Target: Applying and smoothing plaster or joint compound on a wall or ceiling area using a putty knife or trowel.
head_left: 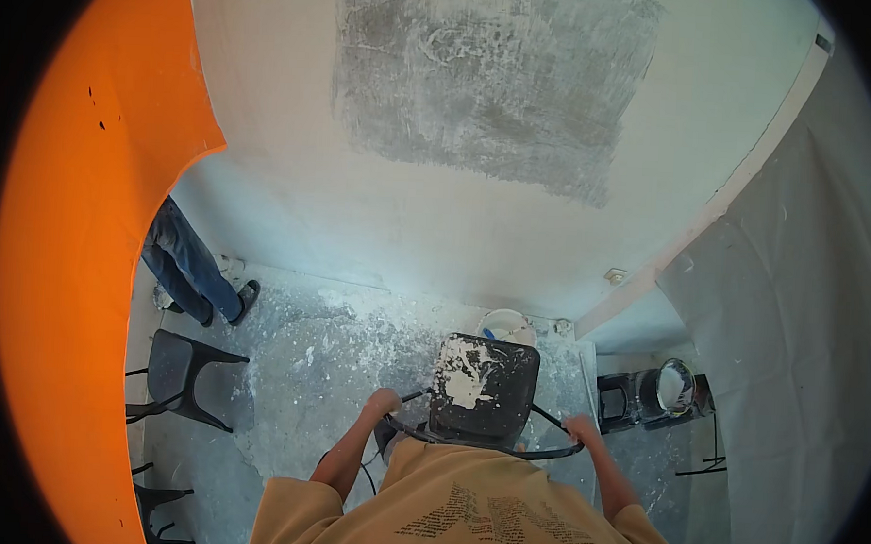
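Observation:
In front of my body is a dark chair (508, 392), its seat splashed with white plaster. Its thin black side bars curve out to both sides and join a bar close to my shirt. My left hand (384, 402) is closed around the left side of this frame. On the right side, my right hand (579, 429) grips the bar in the same way. The chair's legs are mostly hidden beneath the seat and behind my body.
A white bucket (508, 326) stands just beyond the chair, near the wall with a grey rough patch (492, 90). Dark chairs (193, 378) stand at left. At right, a bucket (674, 387) rests on another black chair. Another person's jeans-clad legs (193, 261) show at far left. Plaster spatters the floor (325, 364).

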`<state>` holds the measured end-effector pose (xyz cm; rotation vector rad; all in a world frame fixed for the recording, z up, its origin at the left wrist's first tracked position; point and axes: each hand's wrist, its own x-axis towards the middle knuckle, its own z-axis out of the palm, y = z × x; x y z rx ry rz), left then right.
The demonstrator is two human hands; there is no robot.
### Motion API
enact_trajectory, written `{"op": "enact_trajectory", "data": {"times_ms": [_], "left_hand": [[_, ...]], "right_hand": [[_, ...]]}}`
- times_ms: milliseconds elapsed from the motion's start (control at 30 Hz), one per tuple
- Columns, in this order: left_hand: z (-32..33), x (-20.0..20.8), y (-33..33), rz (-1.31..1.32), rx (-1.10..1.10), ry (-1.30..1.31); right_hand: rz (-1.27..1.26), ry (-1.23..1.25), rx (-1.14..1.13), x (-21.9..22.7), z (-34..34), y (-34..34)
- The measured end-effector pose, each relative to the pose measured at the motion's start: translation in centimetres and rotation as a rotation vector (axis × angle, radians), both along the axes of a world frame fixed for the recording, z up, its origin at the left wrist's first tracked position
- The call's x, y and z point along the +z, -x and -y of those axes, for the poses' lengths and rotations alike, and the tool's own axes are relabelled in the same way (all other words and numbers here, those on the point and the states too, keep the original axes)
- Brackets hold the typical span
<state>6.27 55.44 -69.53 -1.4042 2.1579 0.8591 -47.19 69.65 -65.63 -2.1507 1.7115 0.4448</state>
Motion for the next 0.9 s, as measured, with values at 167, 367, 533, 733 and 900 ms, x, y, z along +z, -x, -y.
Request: {"op": "enact_trajectory", "data": {"times_ms": [167,367,533,733,900], "left_hand": [[2.5,4.3,2.7,-0.053,0.092,0.060],[5.6,8.0,5.5,0.061,-0.076,0.030],[5.6,4.7,6.4,-0.053,0.186,0.009],[5.2,4.4,9.0,-0.040,0.239,-0.075],[4.7,4.3,8.7,-0.008,0.343,-0.102]], "right_hand": [[-0.148,0.064,-0.022,0.1,-0.5,0.9],[-0.054,-0.157,-0.263,-1.3,-1.1,3.2],[-0.067,-0.086,-0.336,-2.5,0.2,4.1],[-0.107,-0.095,-0.409,-3.5,-0.9,6.2],[-0.218,-0.112,-0.202,-6.5,-2.2,5.7]]}}
